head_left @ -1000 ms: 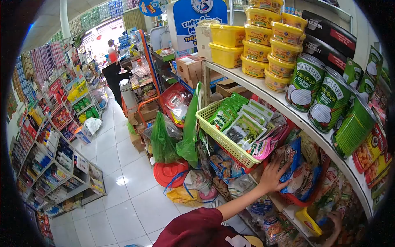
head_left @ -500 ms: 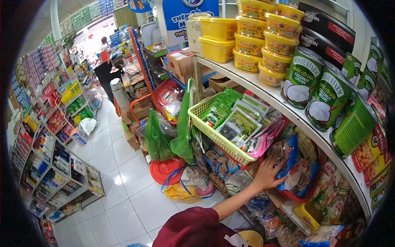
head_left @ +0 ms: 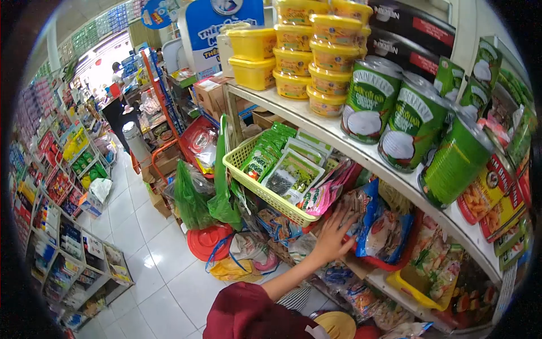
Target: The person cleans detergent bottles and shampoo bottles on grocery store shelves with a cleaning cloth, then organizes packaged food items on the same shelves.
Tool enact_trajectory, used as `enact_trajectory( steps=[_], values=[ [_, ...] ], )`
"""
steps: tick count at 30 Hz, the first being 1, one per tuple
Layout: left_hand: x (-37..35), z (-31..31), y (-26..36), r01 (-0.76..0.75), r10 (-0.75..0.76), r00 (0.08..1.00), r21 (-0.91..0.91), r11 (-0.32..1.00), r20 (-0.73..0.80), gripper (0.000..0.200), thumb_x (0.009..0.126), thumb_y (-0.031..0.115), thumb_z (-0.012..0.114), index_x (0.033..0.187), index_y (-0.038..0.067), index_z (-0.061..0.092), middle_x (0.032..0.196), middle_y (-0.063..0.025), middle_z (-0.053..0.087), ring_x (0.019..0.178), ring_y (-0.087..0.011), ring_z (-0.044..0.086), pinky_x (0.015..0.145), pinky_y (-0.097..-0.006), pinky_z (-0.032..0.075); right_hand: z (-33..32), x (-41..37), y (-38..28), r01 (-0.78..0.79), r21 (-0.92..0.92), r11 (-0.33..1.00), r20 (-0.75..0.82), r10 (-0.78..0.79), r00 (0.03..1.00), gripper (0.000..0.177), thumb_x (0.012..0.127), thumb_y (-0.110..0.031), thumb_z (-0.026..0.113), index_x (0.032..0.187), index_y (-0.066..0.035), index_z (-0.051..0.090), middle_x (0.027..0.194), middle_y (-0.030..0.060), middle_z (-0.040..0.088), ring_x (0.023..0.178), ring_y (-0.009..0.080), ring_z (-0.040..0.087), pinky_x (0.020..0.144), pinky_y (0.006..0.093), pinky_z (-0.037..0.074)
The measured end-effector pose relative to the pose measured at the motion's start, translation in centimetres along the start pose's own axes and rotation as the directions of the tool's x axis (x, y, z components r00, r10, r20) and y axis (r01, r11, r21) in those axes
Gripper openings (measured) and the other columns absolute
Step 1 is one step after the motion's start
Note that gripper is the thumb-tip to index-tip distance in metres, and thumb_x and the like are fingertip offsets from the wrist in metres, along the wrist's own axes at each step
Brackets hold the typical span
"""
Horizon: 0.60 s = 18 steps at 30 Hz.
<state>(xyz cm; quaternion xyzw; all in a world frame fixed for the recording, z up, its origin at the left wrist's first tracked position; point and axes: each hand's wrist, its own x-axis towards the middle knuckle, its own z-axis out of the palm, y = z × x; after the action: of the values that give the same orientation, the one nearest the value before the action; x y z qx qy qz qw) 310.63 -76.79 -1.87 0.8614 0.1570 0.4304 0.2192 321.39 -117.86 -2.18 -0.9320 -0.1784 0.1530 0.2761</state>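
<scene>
My left hand [head_left: 334,236] reaches out from a maroon sleeve [head_left: 240,311], fingers spread, back of the hand up. Its fingertips lie at a blue-edged plastic food packet [head_left: 366,204]. Close beside the thumb is a second blue-edged packet [head_left: 385,233]. Both packets lie in a red basket [head_left: 407,257] on the lower shelf. Just beyond the hand, a pale yellow-green basket [head_left: 270,198] holds green sachets [head_left: 264,157], seed-like packets [head_left: 293,175] and pink packets [head_left: 313,198]. My right hand is out of view.
Above, a white shelf [head_left: 316,121] bears coconut cream cans [head_left: 370,101] and stacked yellow margarine tubs [head_left: 330,79]. A yellow basket [head_left: 403,285] sits lower right. Green bags [head_left: 192,198] hang near a red lid [head_left: 209,243]; white floor tiles [head_left: 135,243] run along the aisle at left.
The view has swung right, so the shelves and baskets appear farther left. My left hand stays spread at the blue-edged packets, and more of the yellow basket shows.
</scene>
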Motion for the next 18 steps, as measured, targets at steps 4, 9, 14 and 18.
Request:
enact_trajectory(
  steps=[4, 9, 14, 18],
  values=[
    [-4.3, -3.3, 3.6, -0.037, 0.039, 0.999, -0.050, 0.998, 0.022, 0.037, 0.073, 0.024, 0.060, 0.107, 0.008, 0.055, 0.134, -0.0105, 0.035, 0.126, -0.0361, 0.025, 0.096, -0.0457, 0.030, 1.8, -1.0, -2.7, 0.129, 0.040, 0.991, 0.264, -0.135, 0.955, 0.033, 0.087, -0.032, 0.047, 0.096, -0.002, 0.060, 0.100, 0.0157, 0.058, 0.084, 0.0192, 0.057, 0.072, 0.0334, 0.044],
    [-14.3, -2.2, 3.8, 0.659, -0.231, 0.582, -0.286, 0.696, 0.780, 0.049, 0.089, 0.040, 0.037, 0.122, 0.005, 0.043, 0.127, -0.0184, 0.041, 0.117, -0.0320, 0.039, 0.095, -0.0386, 0.034, 6.5, -1.2, -14.6, 0.304, 0.322, 0.897, 0.607, -0.441, 0.660, 0.025, 0.082, -0.020, 0.051, 0.077, 0.002, 0.062, 0.072, 0.0132, 0.063, 0.065, 0.0188, 0.058, 0.060, 0.0331, 0.044],
    [-20.7, -1.0, 1.5, 0.909, -0.461, 0.393, -0.410, 0.067, 0.796, 0.058, 0.090, 0.046, 0.028, 0.123, 0.000, 0.039, 0.125, -0.0179, 0.042, 0.116, -0.0301, 0.040, 0.098, -0.0369, 0.031, 12.9, -4.2, -22.9, 0.733, 0.158, 0.662, 0.670, -0.617, 0.413, 0.027, 0.077, -0.028, 0.050, 0.083, -0.006, 0.064, 0.076, 0.0201, 0.058, 0.070, 0.0350, 0.057, 0.061, 0.0397, 0.045],
    [-24.0, -4.2, -0.3, 0.562, -0.626, 0.424, -0.732, -0.385, 0.655, 0.056, 0.090, 0.044, 0.027, 0.122, 0.000, 0.040, 0.125, -0.0171, 0.043, 0.115, -0.0293, 0.042, 0.098, -0.0374, 0.031, 17.7, -4.1, -23.6, 0.627, 0.535, 0.567, 0.599, -0.777, 0.191, 0.025, 0.081, -0.025, 0.052, 0.085, -0.003, 0.063, 0.072, 0.0144, 0.062, 0.062, 0.0264, 0.059, 0.060, 0.0358, 0.045]
  ],
)
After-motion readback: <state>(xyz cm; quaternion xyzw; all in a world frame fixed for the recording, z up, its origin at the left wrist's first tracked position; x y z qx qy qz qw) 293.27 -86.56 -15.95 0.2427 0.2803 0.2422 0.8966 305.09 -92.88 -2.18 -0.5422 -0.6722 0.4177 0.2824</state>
